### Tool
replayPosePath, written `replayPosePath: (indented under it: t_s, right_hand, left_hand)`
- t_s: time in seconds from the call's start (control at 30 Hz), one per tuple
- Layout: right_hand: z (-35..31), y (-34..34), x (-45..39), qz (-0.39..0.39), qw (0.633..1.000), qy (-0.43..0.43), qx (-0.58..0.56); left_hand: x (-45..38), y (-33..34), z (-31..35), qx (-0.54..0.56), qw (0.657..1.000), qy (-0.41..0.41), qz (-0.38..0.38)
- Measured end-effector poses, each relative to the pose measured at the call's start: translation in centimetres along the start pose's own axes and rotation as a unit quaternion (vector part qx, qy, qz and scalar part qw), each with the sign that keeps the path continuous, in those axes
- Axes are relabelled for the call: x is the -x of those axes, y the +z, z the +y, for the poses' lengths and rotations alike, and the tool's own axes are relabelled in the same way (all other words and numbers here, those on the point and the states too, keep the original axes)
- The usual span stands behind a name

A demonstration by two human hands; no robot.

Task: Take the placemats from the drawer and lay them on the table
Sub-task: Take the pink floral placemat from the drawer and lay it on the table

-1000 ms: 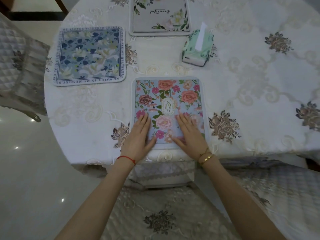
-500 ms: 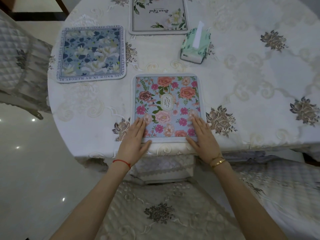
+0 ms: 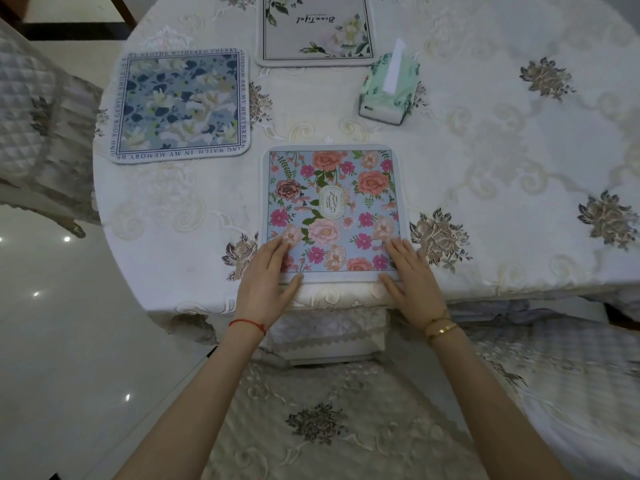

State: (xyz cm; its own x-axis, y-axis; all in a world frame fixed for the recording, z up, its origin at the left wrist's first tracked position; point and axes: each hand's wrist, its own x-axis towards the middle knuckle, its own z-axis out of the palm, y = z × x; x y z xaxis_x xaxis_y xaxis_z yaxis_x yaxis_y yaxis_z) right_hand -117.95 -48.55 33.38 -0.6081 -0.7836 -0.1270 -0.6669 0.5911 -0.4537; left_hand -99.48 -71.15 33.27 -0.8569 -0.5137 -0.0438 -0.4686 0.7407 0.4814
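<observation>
Three placemats lie flat on the round table (image 3: 502, 188). A pink-flowered blue placemat (image 3: 332, 209) sits at the near edge in front of me. My left hand (image 3: 268, 275) rests flat on its near left corner, fingers spread. My right hand (image 3: 412, 275) rests flat on its near right corner, thumb along the front edge. A dark-blue floral placemat (image 3: 180, 105) with lettering round its border lies at the left. A white placemat (image 3: 317, 29) with green leaves lies at the far side, partly cut off by the frame.
A green tissue pack (image 3: 388, 88) with a white tissue sticking up stands right of the white placemat. Covered chairs stand at the left (image 3: 38, 133), the right (image 3: 568, 375) and just below me (image 3: 311, 427). Glossy floor (image 3: 69, 341) shows at the left.
Both hands slid apart from the middle of the pink-flowered placemat to its near corners. The placemat now lies squarer to the table edge.
</observation>
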Motion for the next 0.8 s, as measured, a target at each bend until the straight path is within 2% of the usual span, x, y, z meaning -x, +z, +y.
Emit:
replayPosePath:
  t_s: [0.1,0.2,0.4,0.67,0.8]
  right_hand:
    - [-1.1,-0.8,-2.5,0.019,0.999,-0.018,-0.031]
    - [-1.8,-0.7,-6.0,0.018,0.999,-0.038,-0.013]
    - [-1.8,-0.2,-12.1,-0.025,0.999,-0.046,-0.003]
    - [2.3,-1.8,-10.8,0.031,0.998,-0.039,-0.025]
    - [2.6,-1.9,-11.9,0.044,0.998,-0.03,-0.026]
  left_hand:
    - [-2.6,-0.3,0.2,0.006,1.0,-0.001,0.007]
    - [-5.7,-0.4,0.4,-0.002,0.999,0.033,-0.017]
    - [-11.5,-0.5,0.1,-0.014,0.999,0.034,-0.012]
    - [-11.3,0.0,-1.7,-0.034,0.998,0.037,0.049]
    - [-11.7,-0.1,-1.8,-0.036,0.998,0.031,0.041]
